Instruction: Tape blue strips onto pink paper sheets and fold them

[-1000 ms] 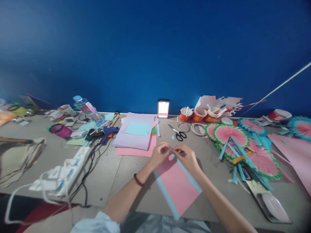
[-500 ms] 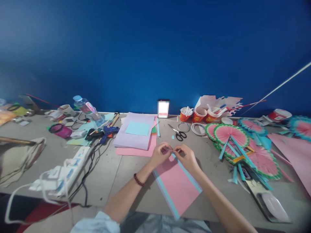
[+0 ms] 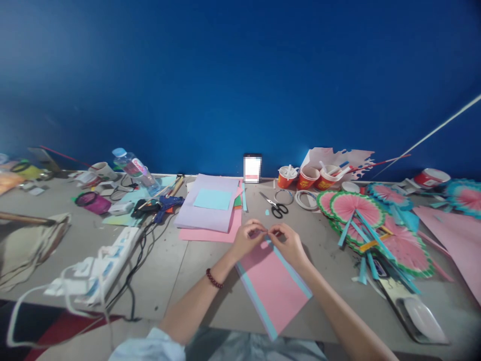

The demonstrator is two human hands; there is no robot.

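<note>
A pink sheet of paper (image 3: 276, 288) with light blue strips along its two long sides lies slantwise on the table in front of me. My left hand (image 3: 250, 239) is closed in a pinch at the sheet's far end. Right beside it, my right hand (image 3: 288, 243) pinches the same end near the blue strip, fingertips almost meeting those of the left. The fingers cover most of that far edge. Beyond my hands lie black-handled scissors (image 3: 278, 209) and a small blue scrap (image 3: 267, 212).
Purple paper (image 3: 203, 215) with a blue piece on top lies to the left, near a hot glue gun (image 3: 165, 206) and a power strip (image 3: 112, 263). Red paper cups (image 3: 308, 178) stand at the back. Pleated pink fans (image 3: 358, 209) and a white mouse (image 3: 423, 318) are on the right.
Almost nothing differs. My hands stay pinched at the sheet's far end, with only a very slight shift of the fingers.
</note>
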